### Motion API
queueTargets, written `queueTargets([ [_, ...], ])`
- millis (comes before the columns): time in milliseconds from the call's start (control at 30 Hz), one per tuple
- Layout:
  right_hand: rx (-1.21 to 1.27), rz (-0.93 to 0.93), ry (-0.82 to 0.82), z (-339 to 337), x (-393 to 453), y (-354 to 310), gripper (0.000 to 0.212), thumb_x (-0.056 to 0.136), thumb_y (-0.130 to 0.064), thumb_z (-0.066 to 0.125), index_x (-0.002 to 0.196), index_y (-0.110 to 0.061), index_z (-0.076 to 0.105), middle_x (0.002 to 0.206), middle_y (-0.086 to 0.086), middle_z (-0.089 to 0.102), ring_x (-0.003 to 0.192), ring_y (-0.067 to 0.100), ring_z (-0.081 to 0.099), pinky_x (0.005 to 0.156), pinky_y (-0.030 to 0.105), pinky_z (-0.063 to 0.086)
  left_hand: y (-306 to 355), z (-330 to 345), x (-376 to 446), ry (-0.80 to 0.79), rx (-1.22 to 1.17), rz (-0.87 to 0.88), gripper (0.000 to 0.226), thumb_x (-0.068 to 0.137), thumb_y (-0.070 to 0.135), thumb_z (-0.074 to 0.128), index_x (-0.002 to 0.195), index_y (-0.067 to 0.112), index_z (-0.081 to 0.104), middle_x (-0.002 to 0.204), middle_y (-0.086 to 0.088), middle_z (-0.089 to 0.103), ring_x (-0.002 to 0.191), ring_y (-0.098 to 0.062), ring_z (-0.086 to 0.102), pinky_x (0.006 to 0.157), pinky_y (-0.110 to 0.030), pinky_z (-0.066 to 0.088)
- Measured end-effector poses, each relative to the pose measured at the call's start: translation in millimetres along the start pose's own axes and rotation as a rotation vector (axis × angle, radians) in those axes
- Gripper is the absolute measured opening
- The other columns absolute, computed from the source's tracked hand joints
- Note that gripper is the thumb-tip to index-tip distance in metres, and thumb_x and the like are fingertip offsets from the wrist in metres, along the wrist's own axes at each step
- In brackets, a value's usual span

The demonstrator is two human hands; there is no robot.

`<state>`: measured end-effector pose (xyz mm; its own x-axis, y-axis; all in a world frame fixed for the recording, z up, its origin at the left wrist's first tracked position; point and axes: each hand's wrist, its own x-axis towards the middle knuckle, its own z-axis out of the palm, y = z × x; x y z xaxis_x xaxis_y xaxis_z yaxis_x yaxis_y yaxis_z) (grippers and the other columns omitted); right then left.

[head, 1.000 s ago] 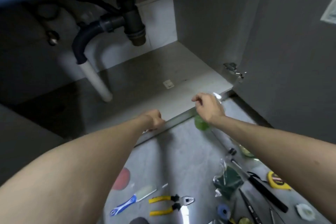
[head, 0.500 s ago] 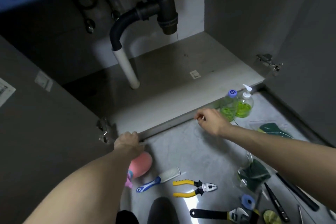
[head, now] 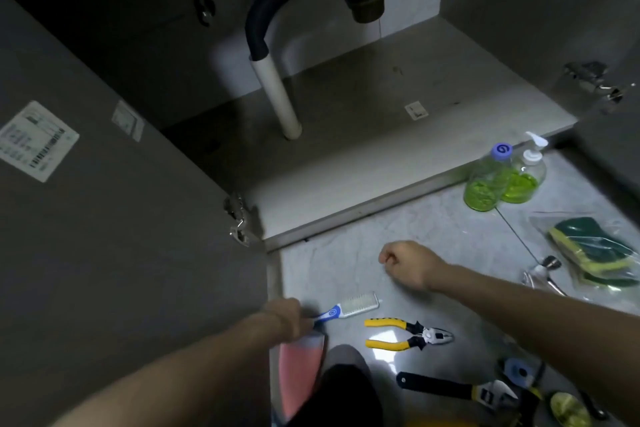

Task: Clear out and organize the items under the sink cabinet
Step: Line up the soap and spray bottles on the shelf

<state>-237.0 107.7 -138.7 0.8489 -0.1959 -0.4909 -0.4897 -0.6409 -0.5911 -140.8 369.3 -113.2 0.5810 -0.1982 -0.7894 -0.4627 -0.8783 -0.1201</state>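
Clearing looks done, as far as this view shows: the cabinet floor (head: 363, 135) in the upper middle of the frame holds nothing but the white drainpipe (head: 277, 100) and a small sticker, though its dark left rear corner is hard to read. Everything else lies on the pale tile floor (head: 433, 236) in the lower right half. Two bottles of green liquid (head: 498, 180) stand touching each other just in front of the cabinet's lower edge at right. Packaged green sponges (head: 595, 250) lie further right, near the frame edge. Yellow-handled pliers (head: 408, 334) and a black wrench (head: 457, 388) sit at lower centre, well apart from the bottles.

The left hand (head: 287, 317), at lower centre-left beside the open cabinet door (head: 121, 253), meets the handle end of a blue-and-white brush (head: 349, 305); whether its fingers grip the handle I cannot tell. A pink object (head: 299, 374) lies just below that hand. The right hand (head: 408, 263) hangs mid-frame above the tiles, fingers curled in and holding nothing visible.

Sorting and putting things back appears to remain, since the items are scattered without grouping.
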Motion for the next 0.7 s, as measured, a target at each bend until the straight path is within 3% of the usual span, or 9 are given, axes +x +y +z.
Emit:
queueTargets([
  [67, -0.014, -0.005, -0.049, 14.7, -1.1, -4.8, 0.03, 0.093, -0.016, 0.051, 0.118, -0.021, 0.067, 0.126, 0.004, 0.065, 0.113, 0.023, 0.061, 0.097, 0.032, 0.049, 7.1, 35.9, 1.4, 0.017, -0.142, -0.036, 0.065, 0.085, 0.06, 0.062, 0.133, 0.016, 0.053, 0.133, -0.01, 0.059, 0.122, -0.027, 0.058, 0.089, -0.026, 0.044],
  [200, -0.056, -0.03, -0.112, 26.1, -2.1, -2.0, 0.031, 0.094, -0.015, 0.05, 0.122, -0.018, 0.065, 0.13, 0.005, 0.063, 0.116, 0.024, 0.059, 0.095, 0.03, 0.048, 14.0, 72.7, 0.3, 0.018, -0.265, -0.084, 0.085, 0.077, 0.057, 0.068, 0.144, 0.019, 0.034, 0.138, -0.009, 0.046, 0.128, -0.028, 0.051, 0.103, -0.031, 0.043],
  [400, -0.035, 0.007, -0.138, 26.3, -1.9, 19.4, 0.029, 0.095, -0.015, 0.05, 0.119, -0.017, 0.066, 0.125, 0.004, 0.064, 0.112, 0.022, 0.06, 0.098, 0.033, 0.049, 20.2, 3.4, 20.0, -0.037, -0.12, -0.005, 0.067, 0.071, 0.057, 0.067, 0.13, 0.026, 0.062, 0.128, -0.005, 0.063, 0.117, -0.022, 0.061, 0.09, -0.025, 0.05],
  [533, 0.02, 0.05, -0.124, 22.0, -2.0, 30.9, 0.026, 0.093, -0.016, 0.053, 0.114, -0.017, 0.069, 0.118, 0.002, 0.068, 0.107, 0.021, 0.062, 0.095, 0.034, 0.052, 46.8, -80.7, 29.4, 0.109, -0.027, 0.054, 0.06, 0.078, 0.062, 0.066, 0.113, 0.013, 0.069, 0.116, -0.013, 0.068, 0.1, -0.03, 0.067, 0.075, -0.031, 0.055],
  [633, 0.141, 0.092, -0.058, 15.8, -1.3, 35.6, 0.022, 0.093, -0.021, 0.053, 0.097, -0.01, 0.071, 0.101, 0.006, 0.073, 0.097, 0.024, 0.068, 0.089, 0.038, 0.054, 60.5, -132.6, 31.0, 0.184, -0.399, 0.061, 0.053, 0.08, 0.052, 0.07, 0.101, 0.004, 0.068, 0.101, -0.018, 0.065, 0.078, -0.038, 0.069, 0.05, -0.044, 0.06],
  [700, 0.248, 0.173, 0.051, 9.6, -0.4, 38.3, 0.03, 0.095, -0.029, 0.051, 0.086, -0.007, 0.069, 0.091, 0.012, 0.073, 0.087, 0.027, 0.068, 0.084, 0.041, 0.055, 68.6, -151.5, 31.4, 0.268, -0.679, 0.049, 0.048, 0.082, 0.049, 0.069, 0.097, 0.003, 0.068, 0.095, -0.017, 0.064, 0.073, -0.036, 0.067, 0.048, -0.049, 0.06],
])
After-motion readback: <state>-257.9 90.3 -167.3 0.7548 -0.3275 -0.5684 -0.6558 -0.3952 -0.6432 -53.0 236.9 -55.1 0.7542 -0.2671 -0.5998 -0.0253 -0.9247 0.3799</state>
